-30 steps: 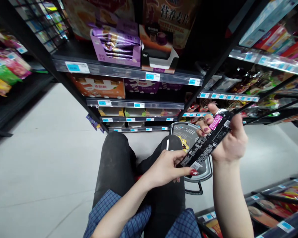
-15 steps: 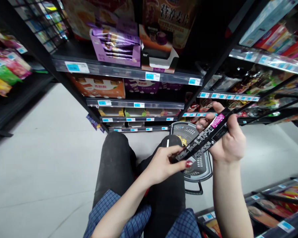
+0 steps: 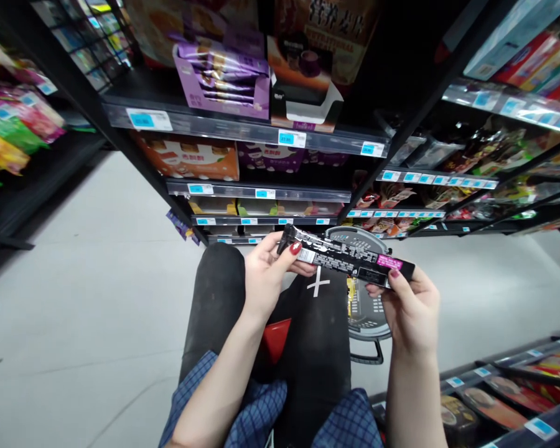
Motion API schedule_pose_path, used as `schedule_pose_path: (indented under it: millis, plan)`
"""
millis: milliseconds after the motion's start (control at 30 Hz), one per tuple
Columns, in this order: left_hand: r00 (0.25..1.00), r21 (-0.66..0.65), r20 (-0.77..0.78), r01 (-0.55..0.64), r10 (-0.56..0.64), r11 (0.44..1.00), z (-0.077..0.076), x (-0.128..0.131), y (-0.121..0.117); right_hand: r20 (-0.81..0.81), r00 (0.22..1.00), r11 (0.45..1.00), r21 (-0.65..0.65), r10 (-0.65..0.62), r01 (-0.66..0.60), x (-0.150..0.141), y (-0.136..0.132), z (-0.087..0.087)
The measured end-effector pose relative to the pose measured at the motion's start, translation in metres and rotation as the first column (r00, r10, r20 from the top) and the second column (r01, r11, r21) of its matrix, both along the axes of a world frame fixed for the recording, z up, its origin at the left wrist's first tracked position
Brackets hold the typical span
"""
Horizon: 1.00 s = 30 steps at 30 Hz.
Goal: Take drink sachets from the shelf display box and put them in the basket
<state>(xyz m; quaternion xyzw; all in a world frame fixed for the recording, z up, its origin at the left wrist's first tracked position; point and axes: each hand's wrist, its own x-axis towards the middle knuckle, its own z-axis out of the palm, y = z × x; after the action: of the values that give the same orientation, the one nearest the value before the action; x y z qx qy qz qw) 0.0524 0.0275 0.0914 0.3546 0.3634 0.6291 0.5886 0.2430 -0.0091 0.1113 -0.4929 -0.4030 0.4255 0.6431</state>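
Observation:
A long, narrow black packet with white print, a barcode and a pink patch spans my two hands above my knees. My left hand pinches its crimped left end, thumb on top beside the barcode. The right end is held by my right hand, the thumb pressing near the pink patch. The packet tilts slightly down to the right. What it contains cannot be seen.
A grey shopping basket with a yellow item inside stands on the floor beyond my right knee. Ahead are black shelves with a purple carton of sachets and an open brown display box. More shelves flank the lower right.
The packet has swung from a steep diagonal to nearly level and moved left. My left hand has moved left and up; my right hand has lowered and closed its thumb onto the packet.

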Motion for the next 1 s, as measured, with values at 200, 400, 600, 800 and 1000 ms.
schedule_pose_path:
  millis: [200, 400, 600, 800, 1000]
  plan:
    - [0.999, 0.002, -0.050, -0.022, 0.022, 1.000, -0.001, 0.000, 0.000, 0.019, 1.000, 0.999, -0.020, -0.025, 0.026, -0.003, -0.004, -0.008]
    - [0.999, 0.106, -0.017, 0.039, -0.038, 0.994, -0.009, -0.002, 0.003, 0.067, 0.994, 0.993, 0.092, -0.087, 0.081, -0.003, -0.005, -0.005]
    - [0.993, 0.328, -0.116, 0.073, -0.037, 0.942, -0.017, -0.012, 0.006, 0.195, 0.924, 0.914, 0.312, -0.330, 0.261, 0.003, -0.011, -0.012]
    - [0.970, 0.076, -0.212, 0.135, -0.116, 0.988, -0.008, -0.015, 0.007, 0.160, 0.970, 0.981, 0.090, -0.183, 0.170, 0.011, -0.013, -0.007]
    - [0.957, -0.163, -0.132, 0.235, -0.258, 0.958, -0.007, -0.012, 0.012, -0.033, 0.995, 0.985, -0.148, -0.099, 0.093, 0.020, -0.006, -0.010]
